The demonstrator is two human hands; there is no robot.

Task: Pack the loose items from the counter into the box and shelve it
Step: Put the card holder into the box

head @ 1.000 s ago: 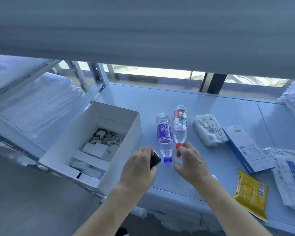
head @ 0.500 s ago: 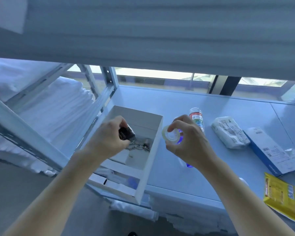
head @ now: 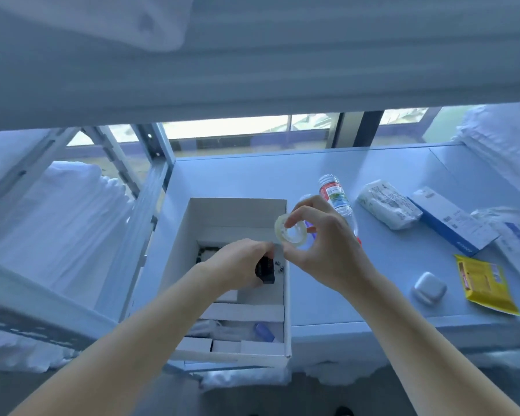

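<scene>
Pinching tape roll (head: 291, 233), right hand (head: 324, 244); left hand (head: 240, 265) grips black object (head: 264, 270).

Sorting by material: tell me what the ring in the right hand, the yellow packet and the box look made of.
Ring: clear glossy plastic, likely tape; see-through.
Yellow packet: shiny plastic film, probably; flat, with sheen.
Box: matte white cardboard; thin, straight folded walls.

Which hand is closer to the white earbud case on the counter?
Right. The right hand is up-left of the earbud case; the left hand is farther left, over the box.
</scene>
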